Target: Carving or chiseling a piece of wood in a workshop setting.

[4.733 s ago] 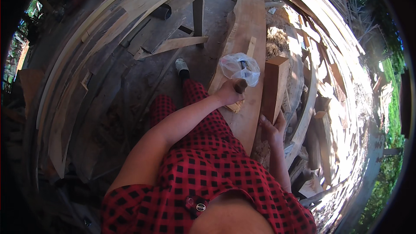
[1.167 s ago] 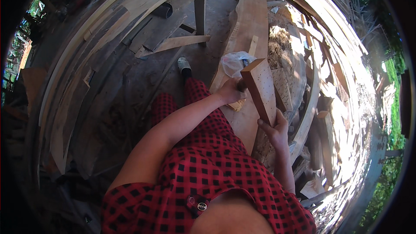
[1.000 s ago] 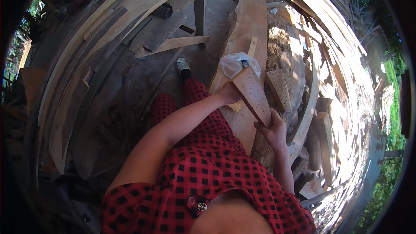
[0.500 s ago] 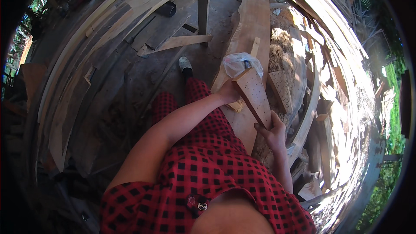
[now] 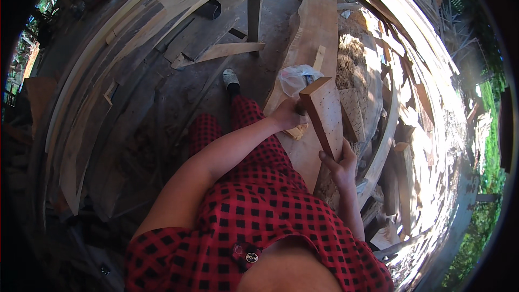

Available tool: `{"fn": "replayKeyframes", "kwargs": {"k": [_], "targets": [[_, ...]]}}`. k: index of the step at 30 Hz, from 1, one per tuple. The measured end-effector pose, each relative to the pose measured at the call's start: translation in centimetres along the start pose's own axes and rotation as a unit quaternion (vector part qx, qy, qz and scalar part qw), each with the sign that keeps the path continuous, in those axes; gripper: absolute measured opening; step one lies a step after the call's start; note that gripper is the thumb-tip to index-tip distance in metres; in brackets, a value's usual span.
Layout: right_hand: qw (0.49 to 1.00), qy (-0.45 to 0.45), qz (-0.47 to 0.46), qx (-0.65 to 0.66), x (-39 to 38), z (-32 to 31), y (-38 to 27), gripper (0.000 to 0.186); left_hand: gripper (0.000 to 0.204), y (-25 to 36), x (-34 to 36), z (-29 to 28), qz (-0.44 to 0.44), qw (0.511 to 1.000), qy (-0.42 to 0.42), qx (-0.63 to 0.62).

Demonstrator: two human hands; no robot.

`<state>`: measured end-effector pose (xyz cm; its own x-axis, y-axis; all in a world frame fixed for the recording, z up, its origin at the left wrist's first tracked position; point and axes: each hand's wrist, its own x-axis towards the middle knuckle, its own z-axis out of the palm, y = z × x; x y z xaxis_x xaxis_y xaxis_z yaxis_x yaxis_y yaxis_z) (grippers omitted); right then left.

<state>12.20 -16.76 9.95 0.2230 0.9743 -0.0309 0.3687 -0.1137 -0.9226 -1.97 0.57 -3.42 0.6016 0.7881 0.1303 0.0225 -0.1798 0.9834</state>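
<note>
A wedge-like wooden block, its pale face dotted with small dark marks, is held tilted above a long plank. My right hand grips its near end, thumb on the side edge and fingers on the far side. At the block's upper left edge, my left hand is closed against it, with its fingertips partly hidden behind the wood. Just beyond the left hand, a clear plastic bag lies on the plank. A small yellowish wood piece shows under the left wrist.
Stacked boards fill the left side, beside a wooden stand and a dark cylinder. Scrap wood is piled at the right in bright sun. A thin stick rests on the plank. My shoe is on the floor.
The block has turned and shifted slightly right, showing more of its brown side edge and its top end. My right hand tilted with it; my left hand has barely moved.
</note>
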Motion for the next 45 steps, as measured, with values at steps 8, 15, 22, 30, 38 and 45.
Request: {"fn": "replayKeyframes", "kwargs": {"k": [8,15,22,30,38,45], "targets": [[0.994,-0.038,0.016,-0.097,0.5,-0.8,0.1,0.050,0.040,-1.6,0.8,0.7,0.179,0.969,0.093,0.145],[0.998,0.044,0.014,0.036,0.4,-1.0,-0.5,0.047,0.030,0.8,-0.1,0.1,-0.031,0.998,-0.001,0.054],[0.995,-0.012,0.032,-0.092,0.1,-1.5,0.5,0.052,0.029,-1.2,0.7,0.8,-0.044,0.998,-0.015,0.048],[0.999,-0.026,0.034,-0.002,0.3,-1.5,-0.5,0.056,0.026,-0.7,1.0,1.4,0.088,0.990,0.054,0.091],[1.000,0.022,-0.006,0.012,-0.1,-0.4,0.4,0.053,0.034,-1.0,0.6,1.0,-0.050,0.996,-0.055,0.052],[0.997,-0.039,-0.007,-0.069,0.1,-1.2,0.6,0.050,0.027,-2.6,1.9,2.4,0.223,0.957,0.091,0.164]]}}
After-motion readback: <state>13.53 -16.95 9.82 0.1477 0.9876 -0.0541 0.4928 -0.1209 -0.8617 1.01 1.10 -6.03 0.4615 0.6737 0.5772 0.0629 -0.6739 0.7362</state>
